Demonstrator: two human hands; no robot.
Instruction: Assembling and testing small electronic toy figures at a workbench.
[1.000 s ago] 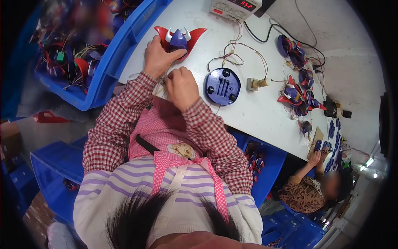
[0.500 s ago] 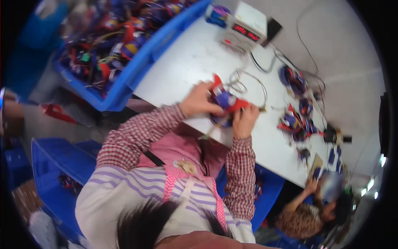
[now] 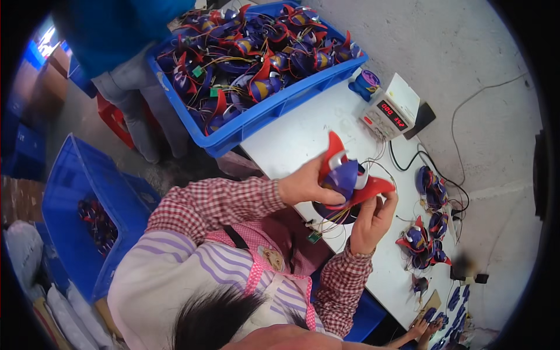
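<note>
Over the white table I hold a purple toy shell (image 3: 341, 177) with red horn-like tips and silver-white trim. My left hand (image 3: 307, 185) grips its left side, the thumb lying across the purple front. At the lower right, my right hand (image 3: 372, 223) has its fingers closed at the edge by the red tip and the thin wires; what exactly they pinch is partly hidden. Thin coloured wires hang under the shell, and a small green circuit board (image 3: 315, 237) dangles from them near the table's front edge.
Similar wired shells fill a blue crate (image 3: 280, 96) at the back left. A white power supply (image 3: 388, 114) with a red display stands at the back, cables beside it. More shells (image 3: 417, 239) lie on the right. Another person's hands (image 3: 423, 328) work at lower right. A blue bin (image 3: 76, 175) stands left.
The view has swung, bringing more of the crate into sight. Both hands still hold the shell, whose front now shows more clearly. The circuit board hanging beneath it is now distinct.
</note>
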